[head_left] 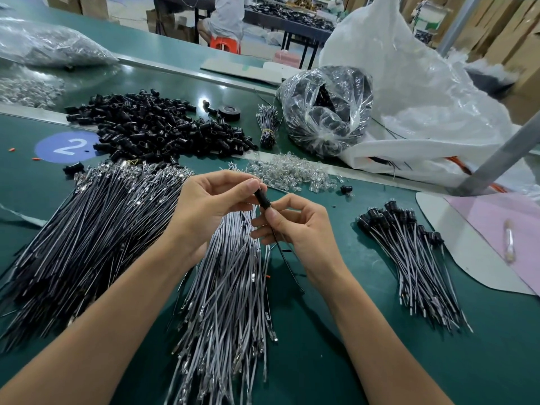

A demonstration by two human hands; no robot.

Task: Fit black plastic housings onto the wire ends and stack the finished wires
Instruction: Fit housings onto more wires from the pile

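The left hand [216, 200] pinches the small black plastic housing [261, 197] at its fingertips; the right hand [295, 226] pinches the thin black wire [282, 252] just below. A skewed push could buckle the wire end

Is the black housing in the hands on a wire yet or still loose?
On a wire: the housing, pinched between left hand and right hand, has it trailing out below. Fully seated: cannot tell.

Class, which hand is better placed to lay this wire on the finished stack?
Right hand: it holds the wire at the base of the housing, and the finished stack lies on its side.
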